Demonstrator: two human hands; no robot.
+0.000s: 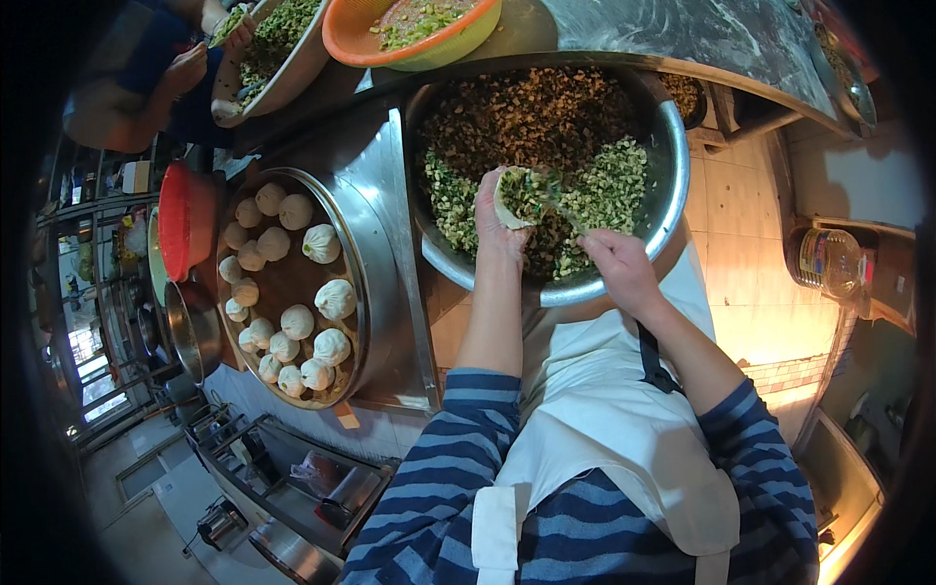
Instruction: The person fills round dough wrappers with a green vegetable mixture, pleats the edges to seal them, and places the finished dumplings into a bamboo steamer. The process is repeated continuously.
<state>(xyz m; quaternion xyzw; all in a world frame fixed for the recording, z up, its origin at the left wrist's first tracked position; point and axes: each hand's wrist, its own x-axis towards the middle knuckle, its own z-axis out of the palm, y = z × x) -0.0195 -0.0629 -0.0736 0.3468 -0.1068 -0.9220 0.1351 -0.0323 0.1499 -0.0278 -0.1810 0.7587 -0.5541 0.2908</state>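
Observation:
In my left hand (499,212) lies a round dough wrapper (506,205) topped with a mound of chopped green filling (524,191). My right hand (623,265) grips the handle of a thin utensil (572,219), whose blurred far end is at the filling; its exact shape cannot be told. Both hands are over a large metal basin (674,157) that holds dark brown chopped filling (537,102) and pale green chopped vegetable (614,183). To the left, a round steamer tray (292,241) bears several filled buns (335,299), with pleated tops on some.
A co-worker's hands (186,69) hold a filled wrapper by another bowl of filling (307,69) at the upper left. An orange colander (338,44) stands beyond the basin, near a metal worktop (658,29). A red basin (183,219) is at the far left, a plastic bottle (830,262) at the right.

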